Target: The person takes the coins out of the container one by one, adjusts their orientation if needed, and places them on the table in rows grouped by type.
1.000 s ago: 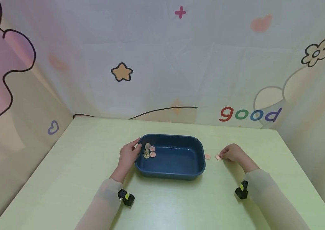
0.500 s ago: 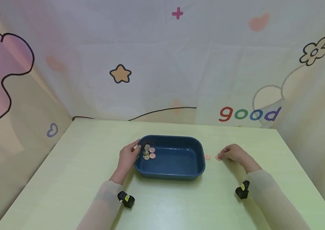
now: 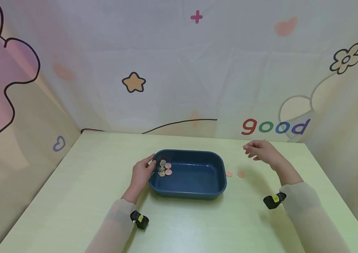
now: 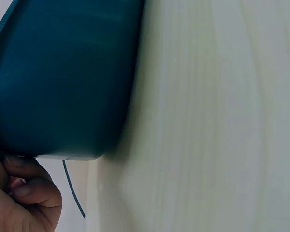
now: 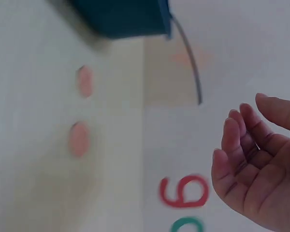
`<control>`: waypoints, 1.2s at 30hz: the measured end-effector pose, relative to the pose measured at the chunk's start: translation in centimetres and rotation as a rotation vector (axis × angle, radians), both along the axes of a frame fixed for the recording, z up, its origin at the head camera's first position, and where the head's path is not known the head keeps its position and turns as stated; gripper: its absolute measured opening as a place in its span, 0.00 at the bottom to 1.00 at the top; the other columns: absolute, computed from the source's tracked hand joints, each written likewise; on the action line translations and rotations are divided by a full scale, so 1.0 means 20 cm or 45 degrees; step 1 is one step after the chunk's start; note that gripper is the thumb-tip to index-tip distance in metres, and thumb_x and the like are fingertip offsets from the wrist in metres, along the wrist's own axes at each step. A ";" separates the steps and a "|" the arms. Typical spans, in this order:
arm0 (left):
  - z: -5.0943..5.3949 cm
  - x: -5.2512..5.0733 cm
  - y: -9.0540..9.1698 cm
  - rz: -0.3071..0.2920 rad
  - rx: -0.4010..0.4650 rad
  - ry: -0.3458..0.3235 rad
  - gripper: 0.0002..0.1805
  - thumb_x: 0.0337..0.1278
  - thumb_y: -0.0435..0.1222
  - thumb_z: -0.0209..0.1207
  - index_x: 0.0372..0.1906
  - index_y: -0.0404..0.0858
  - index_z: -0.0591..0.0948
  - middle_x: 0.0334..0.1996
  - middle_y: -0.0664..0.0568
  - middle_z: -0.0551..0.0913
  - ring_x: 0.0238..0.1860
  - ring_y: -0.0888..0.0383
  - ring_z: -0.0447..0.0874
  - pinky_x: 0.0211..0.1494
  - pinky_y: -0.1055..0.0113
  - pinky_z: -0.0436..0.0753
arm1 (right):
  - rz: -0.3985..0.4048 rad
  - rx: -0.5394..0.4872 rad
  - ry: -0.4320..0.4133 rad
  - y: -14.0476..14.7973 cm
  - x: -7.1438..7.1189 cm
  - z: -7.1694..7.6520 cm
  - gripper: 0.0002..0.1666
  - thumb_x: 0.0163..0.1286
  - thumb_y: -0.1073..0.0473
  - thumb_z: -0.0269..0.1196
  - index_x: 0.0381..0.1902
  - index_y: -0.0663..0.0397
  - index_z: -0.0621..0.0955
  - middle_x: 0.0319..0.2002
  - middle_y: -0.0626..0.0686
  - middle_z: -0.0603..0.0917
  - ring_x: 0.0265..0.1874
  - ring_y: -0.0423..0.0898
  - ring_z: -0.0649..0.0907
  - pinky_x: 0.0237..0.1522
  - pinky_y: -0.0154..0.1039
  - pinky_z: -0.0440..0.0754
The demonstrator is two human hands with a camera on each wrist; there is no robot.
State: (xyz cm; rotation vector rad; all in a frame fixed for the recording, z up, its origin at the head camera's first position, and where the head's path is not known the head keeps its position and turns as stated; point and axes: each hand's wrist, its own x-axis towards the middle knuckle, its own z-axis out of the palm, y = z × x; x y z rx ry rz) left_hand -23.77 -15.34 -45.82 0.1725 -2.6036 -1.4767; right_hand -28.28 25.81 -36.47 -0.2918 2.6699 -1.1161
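Note:
A dark blue rectangular tray (image 3: 191,195) stands on the table. My left hand (image 3: 141,172) holds its left end, thumb at the rim; in the left wrist view the fingers (image 4: 38,193) are curled against that end. Inside the tray near my left hand lie several coins, gold-coloured ones (image 3: 161,169) and copper-pink ones (image 3: 168,172). Two copper-pink coins are on the table right of the tray, one (image 3: 229,174) close to its wall, the other (image 3: 241,174) farther right. My right hand (image 3: 262,151) is raised above and behind them, fingers loosely bent and holding nothing.
The pale wood-grain table (image 3: 179,225) meets a printed cloth backdrop (image 3: 179,84) at its far edge. Cloth also hangs along both sides. A small black camera sits on each wrist, left camera (image 3: 139,220) and right camera (image 3: 274,200).
My right hand has let go of the farther copper-pink coin and lifted up and away from it. That coin stays flat on the table. My left hand keeps its hold on the tray.

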 end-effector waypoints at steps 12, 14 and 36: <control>0.00 0.00 0.00 0.003 -0.011 0.006 0.23 0.73 0.36 0.56 0.68 0.34 0.77 0.14 0.58 0.63 0.19 0.62 0.62 0.24 0.72 0.63 | 0.357 0.139 0.094 -0.41 -0.05 0.27 0.16 0.77 0.55 0.60 0.52 0.63 0.82 0.43 0.58 0.85 0.40 0.46 0.84 0.49 0.43 0.84; 0.00 0.01 0.00 0.005 -0.012 0.005 0.23 0.73 0.36 0.56 0.68 0.34 0.77 0.15 0.58 0.63 0.19 0.62 0.62 0.24 0.72 0.63 | 0.438 0.209 0.075 -0.48 -0.07 0.28 0.16 0.76 0.55 0.61 0.52 0.61 0.83 0.44 0.57 0.86 0.40 0.46 0.84 0.50 0.43 0.85; 0.01 0.00 0.00 0.018 -0.026 0.019 0.22 0.72 0.36 0.57 0.67 0.35 0.79 0.15 0.58 0.64 0.19 0.62 0.63 0.25 0.72 0.64 | 0.835 0.312 -0.007 -1.02 -0.18 -0.02 0.20 0.76 0.61 0.60 0.60 0.68 0.81 0.47 0.62 0.89 0.38 0.46 0.88 0.48 0.38 0.85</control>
